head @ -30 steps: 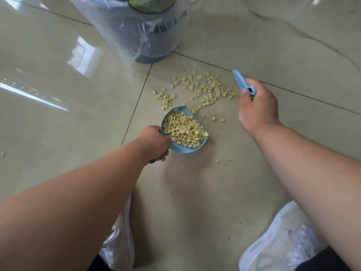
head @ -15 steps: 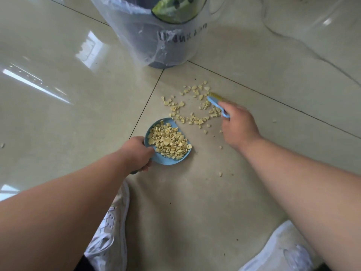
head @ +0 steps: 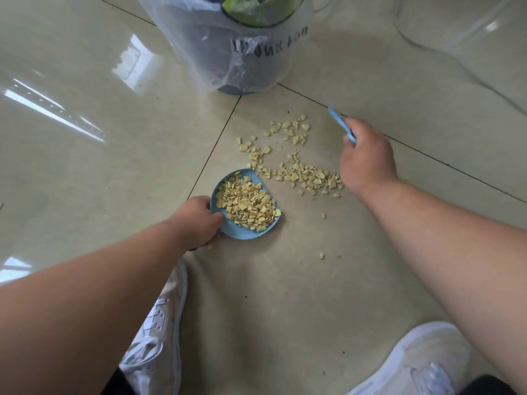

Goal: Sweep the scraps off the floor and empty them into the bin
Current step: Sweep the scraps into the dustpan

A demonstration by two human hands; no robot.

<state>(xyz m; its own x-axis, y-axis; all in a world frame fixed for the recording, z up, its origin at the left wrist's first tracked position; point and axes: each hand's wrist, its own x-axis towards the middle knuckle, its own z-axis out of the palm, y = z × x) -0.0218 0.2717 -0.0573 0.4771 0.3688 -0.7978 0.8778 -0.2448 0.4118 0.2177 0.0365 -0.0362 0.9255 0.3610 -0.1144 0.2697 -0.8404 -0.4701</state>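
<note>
Pale yellow scraps [head: 302, 173] lie scattered on the glossy tiled floor, most in a band just right of a small blue dustpan [head: 242, 232]. The pan rests on the floor and is heaped with more scraps. My left hand [head: 199, 220] grips its handle from the near side. My right hand [head: 366, 158] holds a small blue brush [head: 339, 122], lifted at the right end of the scrap band with its tip pointing up and away. The bin [head: 248, 52], lined with a clear plastic bag, stands just beyond the scraps.
Two white shoes [head: 159, 332] [head: 419, 363] are planted on the floor near me, either side of my arms. A few stray scraps [head: 321, 255] lie closer to me. A tile joint runs from the bin toward the dustpan.
My right hand has swung the brush back out to the right, away from the pan, leaving a band of scraps drawn closer to the pan's mouth. The dustpan has stayed put.
</note>
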